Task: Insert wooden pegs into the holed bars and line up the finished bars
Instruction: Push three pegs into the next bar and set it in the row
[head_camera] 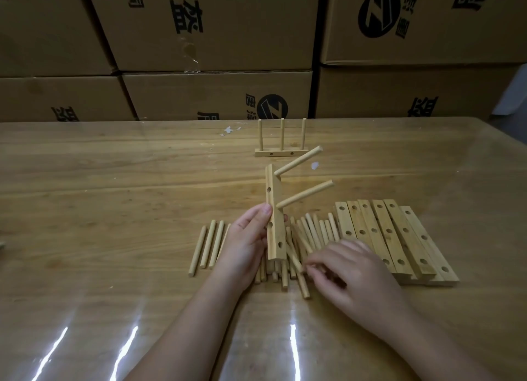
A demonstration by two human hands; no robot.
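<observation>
My left hand [245, 243] grips a holed wooden bar [274, 209] that stands on end over the peg pile. Two pegs [305, 197] stick out of the bar toward the upper right. My right hand [345, 272] lies over the loose pegs [309, 232], and its fingertips pinch one peg at about the pile's right part. A finished bar with three upright pegs [281, 152] stands farther back on the table. Several bare holed bars [396, 238] lie side by side to the right.
Three more loose pegs [209, 243] lie left of my left hand. Stacked cardboard boxes [216, 67] form a wall behind the wooden table [114, 195]. Glare streaks mark the near table surface.
</observation>
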